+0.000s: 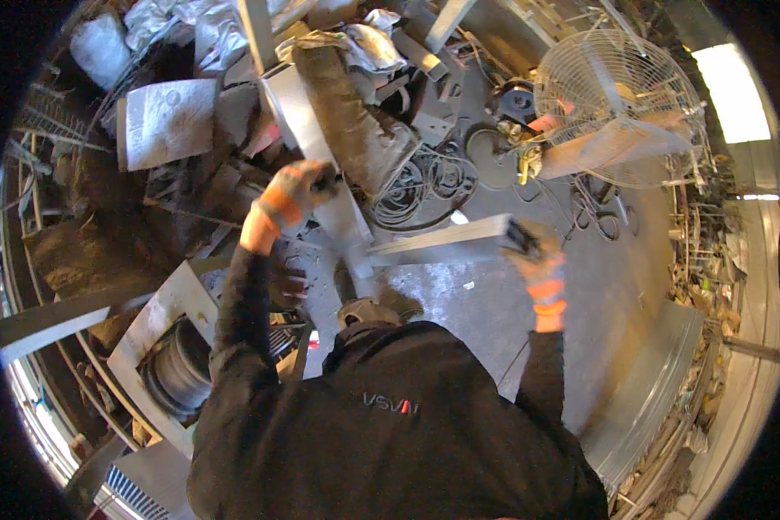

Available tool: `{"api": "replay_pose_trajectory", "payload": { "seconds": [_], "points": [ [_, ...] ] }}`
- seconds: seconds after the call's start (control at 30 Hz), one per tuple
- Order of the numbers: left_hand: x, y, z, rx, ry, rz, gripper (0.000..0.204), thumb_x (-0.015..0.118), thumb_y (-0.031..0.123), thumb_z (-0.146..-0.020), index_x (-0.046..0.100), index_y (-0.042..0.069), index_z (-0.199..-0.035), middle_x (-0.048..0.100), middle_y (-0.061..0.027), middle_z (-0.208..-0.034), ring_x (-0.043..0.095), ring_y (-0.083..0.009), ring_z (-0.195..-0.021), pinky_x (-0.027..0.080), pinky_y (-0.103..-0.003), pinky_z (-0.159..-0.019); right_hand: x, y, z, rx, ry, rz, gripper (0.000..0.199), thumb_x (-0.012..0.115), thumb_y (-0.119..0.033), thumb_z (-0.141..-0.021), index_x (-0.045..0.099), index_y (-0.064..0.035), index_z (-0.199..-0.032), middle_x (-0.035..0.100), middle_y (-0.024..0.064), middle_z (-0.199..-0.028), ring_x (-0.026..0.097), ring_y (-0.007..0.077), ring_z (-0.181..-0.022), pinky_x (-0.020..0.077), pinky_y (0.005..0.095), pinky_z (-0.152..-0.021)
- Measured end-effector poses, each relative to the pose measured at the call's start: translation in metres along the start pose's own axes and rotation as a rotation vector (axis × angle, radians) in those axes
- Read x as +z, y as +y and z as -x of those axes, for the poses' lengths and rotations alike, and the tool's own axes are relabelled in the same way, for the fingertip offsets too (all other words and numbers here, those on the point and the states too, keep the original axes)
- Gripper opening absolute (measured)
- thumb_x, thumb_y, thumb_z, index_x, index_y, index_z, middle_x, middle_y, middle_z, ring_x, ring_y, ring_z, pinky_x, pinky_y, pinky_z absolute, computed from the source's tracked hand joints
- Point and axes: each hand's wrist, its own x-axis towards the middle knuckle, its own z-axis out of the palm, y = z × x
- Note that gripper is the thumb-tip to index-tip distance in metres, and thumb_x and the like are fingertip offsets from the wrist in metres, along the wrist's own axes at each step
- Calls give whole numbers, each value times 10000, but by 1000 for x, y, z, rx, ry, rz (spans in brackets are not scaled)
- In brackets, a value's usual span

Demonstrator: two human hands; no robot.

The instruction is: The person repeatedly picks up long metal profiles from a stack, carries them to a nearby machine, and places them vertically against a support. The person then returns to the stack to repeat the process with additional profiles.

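My left hand (290, 201), in an orange and grey work glove, is raised at the left of the middle. Its fingers are curled round a small dark shape that I cannot make out. Just beyond it leans a long pale metal strip (302, 113). My right hand (541, 276), gloved alike, is closed on the right end of a long light grey metal profile (442, 243) with a dark end face. This profile lies slantwise above the floor in front of me, and its far left end meets the lower part of the pale strip.
Scrap metal and crumpled sheeting heap up at the far left. Coiled cables (407, 186) lie on the floor (468, 299) ahead. A large wire fan guard (615, 104) stands at the far right. Near left is a panel with a dark round drum (178, 368); corrugated metal sheets (654, 390) are at the right.
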Motion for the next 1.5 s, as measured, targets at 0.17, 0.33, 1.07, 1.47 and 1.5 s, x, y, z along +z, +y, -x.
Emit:
{"api": "replay_pose_trajectory", "payload": {
  "seconds": [0.17, 0.33, 1.07, 1.47, 1.5],
  "points": [
    [-14, -94, -85, -138, 203, -172, 297, 807, 204, -993, 741, 66, -1248, 811, -176, -1108, 778, -397, -1027, 611, -462, -922, -107, -57, 46, 262, 158, 113, 594, 996, -114, -785, 739, -16, -1312, 697, 116, -1290, 704, 239, -1152, 600, 380, -989],
    [-30, -164, -162, -261, 143, -726, 370, 798, 334, -971, 791, 200, -1315, 772, -131, -1338, 675, -399, -1314, 552, -532, -1071, -165, -98, 86, 81, 338, 319, 619, 917, -86, -793, 710, 19, -1367, 706, 148, -1303, 696, 299, -1170, 589, 452, -1010],
    [354, 259, 112, -21, 14, 599, 1081, 1022, 393, -805, 465, -1, -1643, 625, -242, -1527, 591, -416, -1458, 469, -489, -1226, -100, -81, 118, -256, 68, -85, 955, 1038, -325, -805, 565, -37, -1583, 715, 119, -1384, 724, 285, -1226, 640, 409, -1015],
    [347, 443, 325, -217, 1080, 687, 706, 834, 432, -1051, 501, 6, -1506, 673, -95, -1317, 637, -188, -1210, 542, -372, -1067, 67, -6, 303, -377, -893, -628, 1114, 1025, -279, -838, 397, -36, -1726, 618, 198, -1615, 614, 353, -1458, 518, 460, -1212],
    [340, 462, 337, -252, 1147, 671, 700, 832, 399, -1054, 488, 8, -1522, 657, -107, -1352, 625, -199, -1242, 529, -380, -1089, 84, -11, 335, -458, -793, -688, 1079, 1018, -259, -847, 414, -45, -1716, 637, 171, -1589, 634, 315, -1423, 536, 446, -1191]
  ]
}}
